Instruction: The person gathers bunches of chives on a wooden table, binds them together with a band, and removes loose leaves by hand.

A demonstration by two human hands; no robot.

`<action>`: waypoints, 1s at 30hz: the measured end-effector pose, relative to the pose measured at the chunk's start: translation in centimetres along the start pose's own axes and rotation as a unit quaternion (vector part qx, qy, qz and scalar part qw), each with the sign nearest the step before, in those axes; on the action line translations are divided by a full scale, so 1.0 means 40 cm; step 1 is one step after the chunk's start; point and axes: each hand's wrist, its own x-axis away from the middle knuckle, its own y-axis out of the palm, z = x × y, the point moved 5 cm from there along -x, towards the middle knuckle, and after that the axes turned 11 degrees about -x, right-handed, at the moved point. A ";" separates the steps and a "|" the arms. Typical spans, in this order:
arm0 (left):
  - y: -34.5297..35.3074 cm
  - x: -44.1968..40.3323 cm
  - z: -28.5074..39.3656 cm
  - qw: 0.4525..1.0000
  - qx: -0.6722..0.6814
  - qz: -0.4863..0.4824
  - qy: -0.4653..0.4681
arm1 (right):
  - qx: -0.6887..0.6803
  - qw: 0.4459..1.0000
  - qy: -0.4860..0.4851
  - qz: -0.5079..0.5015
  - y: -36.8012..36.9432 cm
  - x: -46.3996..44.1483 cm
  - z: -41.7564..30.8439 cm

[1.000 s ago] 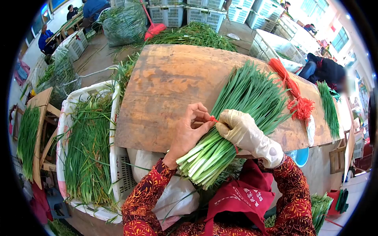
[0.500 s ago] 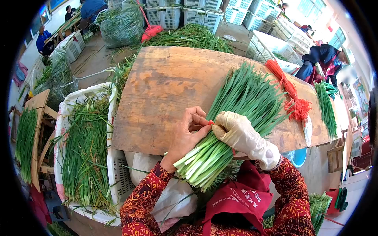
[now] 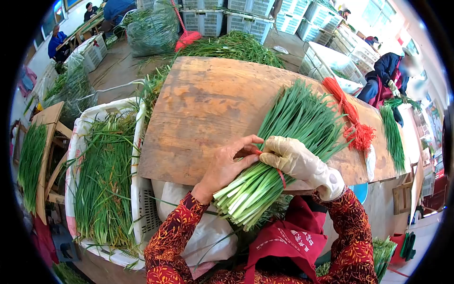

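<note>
A thick bunch of garlic chives lies slanted over the front edge of the wooden board, green tips on the board and pale cut ends toward me. Around it runs a red tie. My left hand, bare, pinches an end of the tie between thumb and finger. Wearing a cream glove, my right hand presses on top of the bunch, fingers closed at the same spot on the tie. Part of the tie is hidden beneath the glove.
Red tie strips lie right of the bunch on the wooden board. A white crate of loose chives stands left. More chives are heaped beyond the board. At right, a person works beside another bunch.
The red tie shows more around the bunch, below my gloved hand. Both hands stay at the tie and have shifted slightly. The person at right has changed posture.
</note>
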 end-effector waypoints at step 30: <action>0.013 -0.005 0.178 0.920 -0.373 0.009 0.122 | 0.053 0.987 -0.146 -0.041 -0.051 0.064 -0.014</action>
